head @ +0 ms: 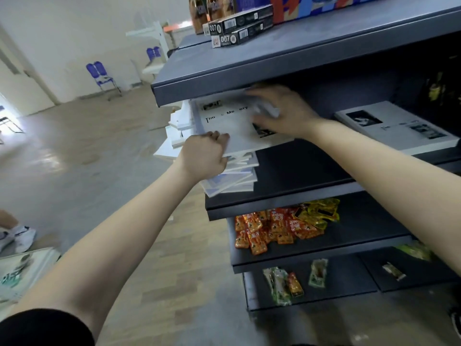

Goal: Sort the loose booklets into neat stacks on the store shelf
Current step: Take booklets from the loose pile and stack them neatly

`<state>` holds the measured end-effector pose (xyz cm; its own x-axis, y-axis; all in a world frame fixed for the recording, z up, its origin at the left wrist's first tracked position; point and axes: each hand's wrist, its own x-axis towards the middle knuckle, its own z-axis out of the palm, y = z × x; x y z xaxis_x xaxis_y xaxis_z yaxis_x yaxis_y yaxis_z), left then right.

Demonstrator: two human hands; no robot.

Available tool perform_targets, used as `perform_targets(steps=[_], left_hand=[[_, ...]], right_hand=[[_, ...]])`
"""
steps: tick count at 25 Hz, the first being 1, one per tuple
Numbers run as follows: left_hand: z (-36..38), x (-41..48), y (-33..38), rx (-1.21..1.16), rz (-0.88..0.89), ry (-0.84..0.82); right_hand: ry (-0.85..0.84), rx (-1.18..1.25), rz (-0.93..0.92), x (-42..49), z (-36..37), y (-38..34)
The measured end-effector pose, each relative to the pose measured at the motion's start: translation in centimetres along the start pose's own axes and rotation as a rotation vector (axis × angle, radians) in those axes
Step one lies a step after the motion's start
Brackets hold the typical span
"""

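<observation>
An untidy pile of white booklets (232,176) sits at the left end of the dark shelf (287,196), several corners fanned out over the edge. The top booklet (232,123) is white with black lettering and small photos. My left hand (203,156) grips its near left edge, fingers curled over it. My right hand (282,111) lies on its far right part, fingers spread and blurred; part of the cover is hidden under it. A second, neater stack of booklets (396,128) lies further right on the same shelf.
The shelf above (249,78) hangs low over the pile and carries black boxes (239,28). Lower shelves hold orange snack packets (269,228) and green packets (277,283). Open wooden floor lies to the left, with a person's shoe (22,236) and blue chairs (99,76).
</observation>
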<state>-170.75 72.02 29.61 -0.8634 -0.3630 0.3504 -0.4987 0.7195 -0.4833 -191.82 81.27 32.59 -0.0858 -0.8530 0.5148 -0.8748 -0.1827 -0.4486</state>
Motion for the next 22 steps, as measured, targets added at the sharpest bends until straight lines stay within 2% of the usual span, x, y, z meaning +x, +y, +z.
perform_targets(steps=[1, 2, 3, 5, 7, 11, 15, 18, 22], left_hand=[[-0.2, 0.0, 0.4, -0.044, -0.031, -0.018], [-0.5, 0.2, 0.8, -0.105, -0.073, -0.043], [-1.0, 0.3, 1.2, -0.165, -0.129, -0.092], [-1.0, 0.8, 1.4, -0.262, -0.239, -0.138], [-1.1, 0.9, 2.0, -0.408, -0.293, -0.137], [-0.1, 0.2, 2.9, -0.510, -0.293, -0.065], [0.1, -0.1, 2.9, -0.600, -0.244, 0.032], [-0.4, 0.2, 3.7, -0.621, -0.213, 0.116], [-0.9, 1.5, 6.2, -0.669, -0.230, 0.190]], right_hand=[[-0.246, -0.173, -0.011, -0.1, 0.7, 0.1], [-0.400, -0.326, 0.003, -0.4, 1.4, 0.2], [-0.457, -0.435, 0.006, -0.6, 2.3, 0.5], [-0.420, -0.506, -0.016, -0.7, 3.1, 1.1], [-0.366, -0.479, -0.070, -0.4, 3.1, 1.6], [-0.382, -0.314, -0.076, 0.1, 2.5, 2.7], [-0.151, -0.130, -0.154, -0.7, 2.1, 3.1], [-0.006, -0.100, -0.265, -2.1, 1.0, 4.1], [-0.008, -0.082, -0.295, -4.2, -1.6, 6.0]])
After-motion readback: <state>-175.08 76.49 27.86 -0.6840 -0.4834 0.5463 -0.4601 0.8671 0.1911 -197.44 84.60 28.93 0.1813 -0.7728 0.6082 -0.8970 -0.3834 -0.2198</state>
